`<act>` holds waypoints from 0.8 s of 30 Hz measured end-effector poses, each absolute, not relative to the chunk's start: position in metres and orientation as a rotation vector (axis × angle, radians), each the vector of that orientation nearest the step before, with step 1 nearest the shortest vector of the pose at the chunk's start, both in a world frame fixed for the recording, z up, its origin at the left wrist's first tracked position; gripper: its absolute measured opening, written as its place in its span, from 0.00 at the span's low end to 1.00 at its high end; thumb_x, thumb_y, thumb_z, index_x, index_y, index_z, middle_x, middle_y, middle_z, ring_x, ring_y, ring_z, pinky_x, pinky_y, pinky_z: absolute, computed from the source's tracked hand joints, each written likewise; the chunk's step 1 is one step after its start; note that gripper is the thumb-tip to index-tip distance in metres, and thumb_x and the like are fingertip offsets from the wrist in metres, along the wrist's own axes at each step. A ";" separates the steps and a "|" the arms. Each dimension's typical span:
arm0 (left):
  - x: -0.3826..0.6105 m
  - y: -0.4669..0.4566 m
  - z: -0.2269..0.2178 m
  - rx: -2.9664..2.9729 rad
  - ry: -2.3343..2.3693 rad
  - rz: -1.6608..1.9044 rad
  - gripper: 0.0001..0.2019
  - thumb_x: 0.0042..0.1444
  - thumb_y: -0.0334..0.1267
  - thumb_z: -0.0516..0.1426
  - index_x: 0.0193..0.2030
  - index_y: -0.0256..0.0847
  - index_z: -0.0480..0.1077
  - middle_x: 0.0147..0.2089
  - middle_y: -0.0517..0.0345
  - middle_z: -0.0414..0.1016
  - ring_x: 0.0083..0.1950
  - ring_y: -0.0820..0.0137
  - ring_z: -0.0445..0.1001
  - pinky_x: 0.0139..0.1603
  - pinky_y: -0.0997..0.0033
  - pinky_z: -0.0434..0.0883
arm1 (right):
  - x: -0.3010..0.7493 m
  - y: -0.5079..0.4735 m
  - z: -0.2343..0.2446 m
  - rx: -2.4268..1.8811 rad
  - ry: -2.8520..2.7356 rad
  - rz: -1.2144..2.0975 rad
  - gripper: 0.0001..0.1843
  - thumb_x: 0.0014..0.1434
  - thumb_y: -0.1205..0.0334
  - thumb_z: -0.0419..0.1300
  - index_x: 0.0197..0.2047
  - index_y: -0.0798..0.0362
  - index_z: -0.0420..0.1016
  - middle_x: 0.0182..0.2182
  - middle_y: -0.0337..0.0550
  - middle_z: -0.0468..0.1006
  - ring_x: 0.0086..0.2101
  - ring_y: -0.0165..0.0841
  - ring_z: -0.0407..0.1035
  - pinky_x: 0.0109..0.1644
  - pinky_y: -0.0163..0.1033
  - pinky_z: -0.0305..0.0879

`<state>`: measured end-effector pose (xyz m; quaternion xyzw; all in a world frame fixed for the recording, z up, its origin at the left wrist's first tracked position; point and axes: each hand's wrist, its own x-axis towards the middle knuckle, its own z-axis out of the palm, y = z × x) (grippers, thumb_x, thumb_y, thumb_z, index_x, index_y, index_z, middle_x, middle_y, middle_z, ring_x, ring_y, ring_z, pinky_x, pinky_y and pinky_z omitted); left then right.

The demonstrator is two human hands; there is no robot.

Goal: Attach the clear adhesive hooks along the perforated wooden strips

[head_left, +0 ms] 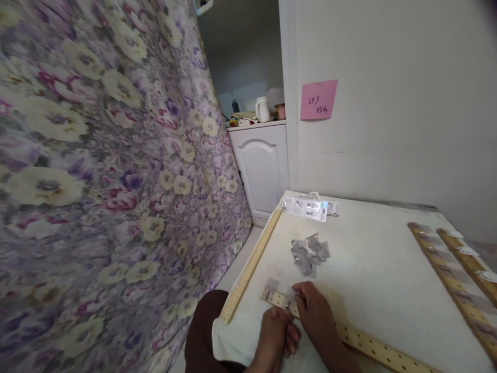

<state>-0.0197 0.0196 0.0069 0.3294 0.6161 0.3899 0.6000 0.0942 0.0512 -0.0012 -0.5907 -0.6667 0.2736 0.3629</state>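
A pale wooden strip with rows of small holes (363,343) lies slantwise across the near side of the table, passing under my hands. On its left end sits a clear square with a metal hook (267,291). A second clear-backed hook (289,296) stands beside it, between my hands. My left hand (272,331) is closed at the near side of the strip, its fingertips pinching the metal part of that hook. From the right, my right hand (316,316) reaches over the strip, fingers bent against the clear square's edge. The exact fingertip contact is partly hidden.
Loose clear-backed hooks (308,254) lie heaped beyond my hands. Blister packaging (306,207) rests at the far left corner. Another holed strip (252,267) runs along the left edge. At right lie strips bearing hooks (446,269). A floral curtain (116,207) hangs at left.
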 end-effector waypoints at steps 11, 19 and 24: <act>-0.019 0.020 0.004 0.760 1.440 0.900 0.13 0.48 0.48 0.51 0.25 0.40 0.62 0.13 0.63 0.67 0.09 0.81 0.56 0.12 0.78 0.43 | 0.094 0.048 0.002 -1.560 -1.738 0.720 0.14 0.54 0.68 0.49 0.40 0.50 0.72 0.38 0.41 0.77 0.39 0.33 0.71 0.44 0.36 0.63; -0.021 0.019 0.004 0.751 1.434 0.907 0.12 0.51 0.48 0.51 0.27 0.41 0.60 0.13 0.63 0.68 0.09 0.81 0.55 0.11 0.78 0.42 | 0.093 0.053 -0.003 -1.522 -1.699 0.697 0.13 0.53 0.69 0.49 0.37 0.51 0.73 0.35 0.42 0.77 0.37 0.32 0.72 0.42 0.35 0.64; -0.024 0.020 0.002 0.735 1.383 0.910 0.12 0.48 0.48 0.52 0.28 0.40 0.61 0.13 0.64 0.68 0.09 0.80 0.57 0.11 0.79 0.43 | 0.093 0.056 -0.006 -1.522 -1.668 0.714 0.13 0.52 0.69 0.49 0.35 0.51 0.74 0.34 0.42 0.77 0.37 0.33 0.71 0.43 0.35 0.65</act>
